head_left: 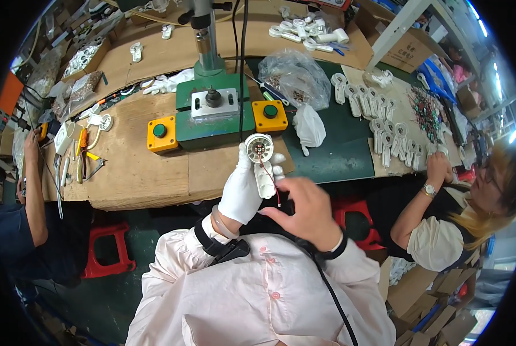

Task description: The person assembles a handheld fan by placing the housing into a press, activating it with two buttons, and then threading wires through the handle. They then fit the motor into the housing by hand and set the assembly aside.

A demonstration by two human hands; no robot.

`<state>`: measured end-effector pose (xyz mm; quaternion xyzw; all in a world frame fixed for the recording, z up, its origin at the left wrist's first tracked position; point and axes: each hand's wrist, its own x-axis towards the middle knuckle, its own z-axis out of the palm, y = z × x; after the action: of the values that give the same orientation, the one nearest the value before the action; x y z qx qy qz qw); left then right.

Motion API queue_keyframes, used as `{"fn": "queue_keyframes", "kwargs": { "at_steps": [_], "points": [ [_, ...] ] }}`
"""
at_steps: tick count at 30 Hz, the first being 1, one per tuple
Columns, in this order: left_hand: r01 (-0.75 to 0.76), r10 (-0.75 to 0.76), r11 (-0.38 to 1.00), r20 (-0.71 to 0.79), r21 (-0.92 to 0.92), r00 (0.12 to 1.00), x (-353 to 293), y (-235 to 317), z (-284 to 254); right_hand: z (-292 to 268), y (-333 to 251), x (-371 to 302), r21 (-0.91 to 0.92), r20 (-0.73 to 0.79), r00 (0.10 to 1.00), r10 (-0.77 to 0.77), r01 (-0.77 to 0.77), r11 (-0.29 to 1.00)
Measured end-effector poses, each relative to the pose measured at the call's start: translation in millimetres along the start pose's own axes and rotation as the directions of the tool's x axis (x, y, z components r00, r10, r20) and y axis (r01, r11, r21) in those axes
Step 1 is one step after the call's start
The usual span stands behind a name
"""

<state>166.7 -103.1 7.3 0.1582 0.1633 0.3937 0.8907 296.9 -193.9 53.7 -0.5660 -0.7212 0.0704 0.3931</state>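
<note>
My left hand (239, 193), in a white glove, is closed round a white handheld-fan housing (264, 180), its round head pointing away from me. A small motor sits in the middle of the round grille (259, 149). From it a thin red wire (269, 175) runs down past the hollow handle, with a small white plug at its loose end. Bare and just right of the handle, my right hand (310, 212) has thumb and forefinger apart on either side of the plug. Whether the forefinger touches the wire I cannot tell.
A green press (209, 124) with two yellow button boxes (269, 116) stands ahead. Right lie a clear plastic bag (295, 78), rows of fan housings (389, 138) and bundled wires (425, 112). A co-worker (437, 230) sits right; another person's arm (34, 190) is left, near pliers (83, 153).
</note>
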Motion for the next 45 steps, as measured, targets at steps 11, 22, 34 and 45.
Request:
{"fn": "queue_keyframes", "kwargs": {
  "at_steps": [11, 22, 34, 45],
  "points": [
    [-0.102, 0.106, 0.994, 0.087, -0.050, 0.991, 2, 0, -16, 24, -10, -9, -0.002, -0.189, 0.981, 0.042, -0.043, 0.999],
    [-0.217, 0.216, 0.976, 0.099, 0.000, 0.971, 0, -6, -6, 23, -5, -6, -0.127, -0.142, 0.971, -0.194, 0.177, 0.976],
    [-0.181, 0.185, 0.981, 0.074, -0.063, 0.980, 3, -4, -7, 24, -2, -3, -0.168, -0.132, 0.975, -0.179, 0.156, 0.973],
    [-0.068, 0.085, 0.978, 0.079, -0.198, 0.993, 0, 2, -7, 24, -11, 1, -0.192, -0.141, 0.971, -0.191, 0.163, 0.968]
  ]
}}
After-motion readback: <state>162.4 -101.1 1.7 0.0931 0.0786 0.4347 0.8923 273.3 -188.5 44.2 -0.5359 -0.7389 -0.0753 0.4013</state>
